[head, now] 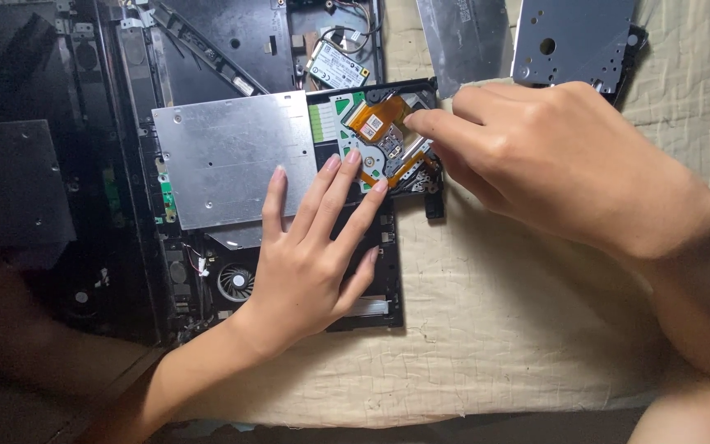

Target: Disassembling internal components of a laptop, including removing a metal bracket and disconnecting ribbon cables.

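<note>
The left hand lies flat, fingers spread and straight, pressing down on a slim optical drive with a dull silver sheet-metal cover. Its fingertips reach past the edge of that cover onto the exposed end of the drive, where a green circuit board and a folded orange flex ribbon show. It grips nothing; it only holds the drive still.

The right hand comes in from the right with its fingers curled and drawn close together, the tip of the forefinger and thumb meeting at the orange ribbon. Whether they actually pinch the ribbon or merely touch it, I cannot tell, since the knuckles cover the spot.

The drive rests across an opened black laptop chassis, which fills the left half of the view. A round cooling fan sits in the chassis just left of the left wrist, and a small white wireless card lies in it above the drive. Everything rests on a cream woven cloth. Two loose grey metal plates lie on the cloth at the top, beyond the right hand.
</note>
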